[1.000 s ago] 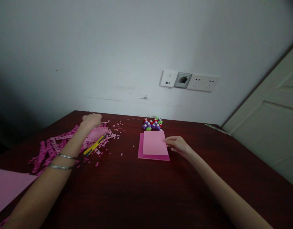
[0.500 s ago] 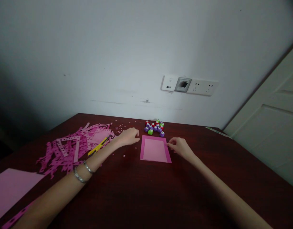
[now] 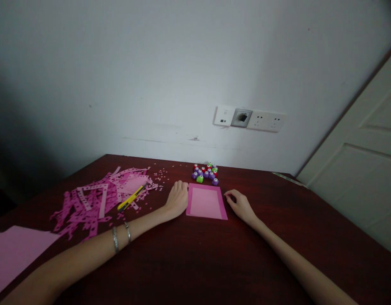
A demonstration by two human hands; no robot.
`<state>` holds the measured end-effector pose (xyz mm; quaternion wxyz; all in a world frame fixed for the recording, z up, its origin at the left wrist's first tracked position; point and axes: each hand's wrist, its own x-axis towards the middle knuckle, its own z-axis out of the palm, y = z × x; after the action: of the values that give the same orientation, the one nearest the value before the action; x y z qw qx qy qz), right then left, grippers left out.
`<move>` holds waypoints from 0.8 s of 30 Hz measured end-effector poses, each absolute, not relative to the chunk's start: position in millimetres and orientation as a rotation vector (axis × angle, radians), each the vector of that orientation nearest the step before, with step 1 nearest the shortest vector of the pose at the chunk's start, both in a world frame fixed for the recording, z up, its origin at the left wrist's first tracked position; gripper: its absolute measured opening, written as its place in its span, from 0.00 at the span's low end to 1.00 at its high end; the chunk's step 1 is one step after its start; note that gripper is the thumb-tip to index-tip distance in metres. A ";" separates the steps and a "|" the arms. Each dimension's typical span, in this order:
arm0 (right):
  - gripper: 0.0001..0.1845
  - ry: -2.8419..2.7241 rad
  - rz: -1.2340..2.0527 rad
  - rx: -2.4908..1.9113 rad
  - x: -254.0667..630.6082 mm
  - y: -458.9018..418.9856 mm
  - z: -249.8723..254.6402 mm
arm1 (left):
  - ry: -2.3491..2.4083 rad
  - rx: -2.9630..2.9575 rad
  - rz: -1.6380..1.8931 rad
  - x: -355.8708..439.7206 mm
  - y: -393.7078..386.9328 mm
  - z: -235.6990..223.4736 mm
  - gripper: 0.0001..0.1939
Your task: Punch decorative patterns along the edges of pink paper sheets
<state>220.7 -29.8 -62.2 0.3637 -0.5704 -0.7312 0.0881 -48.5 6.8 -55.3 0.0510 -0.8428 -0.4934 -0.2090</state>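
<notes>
A square of pink paper (image 3: 189, 192) lies flat on the dark red table, with a lighter pink sheet (image 3: 207, 203) on top of it. My left hand (image 3: 177, 200) rests at the left edge of the papers, its fingers curled downward and their tips hidden; it appears to touch the edge. Just off the right edge is my right hand (image 3: 241, 204), thumb and index finger bent together into a loop with nothing seen between them. Behind the papers sits a cluster of small red, purple and green eyeball-patterned pieces (image 3: 205, 173).
Left of my left hand lie a heap of punched pink paper strips (image 3: 96, 199) and a yellow utility knife (image 3: 131, 198), with tiny pink punchings around them. A large pink sheet (image 3: 17, 250) is at the near left. A wall with sockets (image 3: 249, 119) stands behind the table.
My left hand has moved right and nearer to me, from beyond the paper's left side to its edge. My right hand has drawn slightly away from the right edge.
</notes>
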 end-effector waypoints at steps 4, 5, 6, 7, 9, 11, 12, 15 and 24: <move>0.10 -1.908 0.210 -1.453 221.8 -29.6 -63.9 | -1.610 -2.419 -0.485 -62.2 27.7 -55.5 0.17; 0.10 -1.916 0.204 -1.450 221.6 -29.9 -64.0 | -1.644 -2.388 -0.469 -67.0 34.2 -54.6 0.17; 0.10 -1.922 0.200 -1.447 221.2 -30.3 -64.2 | -1.674 -2.358 -0.466 -72.2 41.1 -53.2 0.17; 0.10 -1.928 0.196 -1.446 220.9 -30.6 -64.5 | -1.702 -2.329 -0.471 -78.0 48.5 -51.2 0.18; 0.11 -1.933 0.192 -1.451 220.9 -30.6 -65.2 | -1.756 -2.265 -0.490 -90.5 64.0 -45.4 0.18; 0.11 -1.932 0.195 -1.469 222.6 -28.9 -65.5 | -1.816 -2.202 -0.515 -102.4 78.8 -37.9 0.17; 0.11 -1.932 0.199 -1.481 224.2 -27.1 -65.2 | -1.843 -2.175 -0.531 -107.0 85.3 -34.0 0.16; 0.11 -1.927 0.203 -1.531 232.1 -16.5 -62.6 | -1.905 -2.144 -0.584 -109.1 101.0 -24.4 0.18; 0.08 -1.938 -0.028 -1.711 243.8 40.6 -57.7 | -1.901 -2.418 -0.641 -52.2 131.3 -35.7 0.13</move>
<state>243.8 40.6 -57.7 0.2744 -0.6363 -0.7209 -0.0104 -52.2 131.3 -35.7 -0.0004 -0.7696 -0.6051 -0.2041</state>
